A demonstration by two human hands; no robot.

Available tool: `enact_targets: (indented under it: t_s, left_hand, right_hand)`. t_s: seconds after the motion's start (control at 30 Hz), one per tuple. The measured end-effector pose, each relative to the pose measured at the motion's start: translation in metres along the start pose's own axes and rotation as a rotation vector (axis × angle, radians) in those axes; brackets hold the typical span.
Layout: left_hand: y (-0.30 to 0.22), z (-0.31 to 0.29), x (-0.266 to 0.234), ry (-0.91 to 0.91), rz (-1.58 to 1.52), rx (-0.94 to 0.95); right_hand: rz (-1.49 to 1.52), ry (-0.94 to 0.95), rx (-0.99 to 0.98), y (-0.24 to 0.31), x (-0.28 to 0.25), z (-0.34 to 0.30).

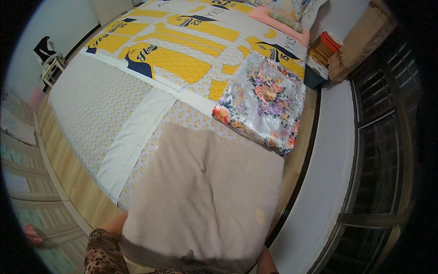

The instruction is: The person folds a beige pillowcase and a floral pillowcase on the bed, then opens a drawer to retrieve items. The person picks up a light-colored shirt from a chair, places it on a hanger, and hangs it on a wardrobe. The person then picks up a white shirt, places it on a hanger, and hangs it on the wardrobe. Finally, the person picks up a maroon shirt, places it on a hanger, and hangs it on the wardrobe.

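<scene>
A thick folded beige blanket (214, 182) fills the lower middle, its far edge over the near end of the bed. It has a soft crease down its centre and a brown band along the near edge. I hold it from both sides. My left hand (117, 224) reaches its left side from a leopard-print sleeve, with the fingers hidden beneath. At the lower right corner, my right hand (265, 262) shows only in part, its fingers also covered. Just beyond the blanket lies a folded shiny floral cloth (269, 102) on the bed.
A yellow-and-white patterned sheet (178, 59) covers the far bed, with a pale quilted layer (105, 100) at left. Pink bedding (273, 23) lies at the far end. Boxes (321, 48) stand beside the bed. A dark barred window (383, 150) runs along the right, a chair (54, 66) far left.
</scene>
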State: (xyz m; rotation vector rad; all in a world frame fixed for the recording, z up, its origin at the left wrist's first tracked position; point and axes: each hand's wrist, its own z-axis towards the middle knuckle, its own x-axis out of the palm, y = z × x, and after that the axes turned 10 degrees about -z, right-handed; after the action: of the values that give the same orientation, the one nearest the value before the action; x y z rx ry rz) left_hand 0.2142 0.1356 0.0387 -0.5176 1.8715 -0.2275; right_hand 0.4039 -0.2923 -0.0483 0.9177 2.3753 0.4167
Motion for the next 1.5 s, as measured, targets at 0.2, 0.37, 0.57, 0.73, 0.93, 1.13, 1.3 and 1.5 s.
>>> enact_targets:
  t_s: [0.2,0.37,0.57,0.73,0.93,1.13,1.3,1.5]
  left_hand:
    - [0.063,-0.057,-0.012,0.132,-0.367,-0.249]
    - [0.07,-0.043,0.008,-0.157,-0.989,-0.575]
    - [0.06,0.025,0.017,-0.259,-1.384,-0.575]
    - [0.055,0.047,-0.01,-0.294,-1.592,-0.385]
    - [0.079,0.083,-0.06,-0.532,-1.192,-0.667]
    - [0.0,0.092,-0.083,-0.905,-0.005,-0.493]
    - [-0.041,0.112,-0.024,-0.491,0.044,-0.299]
    - [-0.008,0.122,0.012,-0.525,-0.037,-0.311]
  right_hand:
    - [0.052,-0.048,0.025,-0.031,-0.006,-0.017]
    - [0.043,-0.075,-0.076,-0.009,-0.018,0.016]
    - [0.056,-0.156,-0.15,0.052,-0.015,0.064]
    - [0.058,-0.191,-0.107,0.043,-0.018,0.064]
    - [-0.015,-0.273,-0.125,0.037,-0.03,0.065]
    - [-0.416,-0.865,-0.563,0.084,-0.041,0.045]
    - [-1.064,-0.714,-0.931,0.191,0.027,-0.003]
    - [-1.092,-0.633,-0.917,0.177,0.072,0.047]
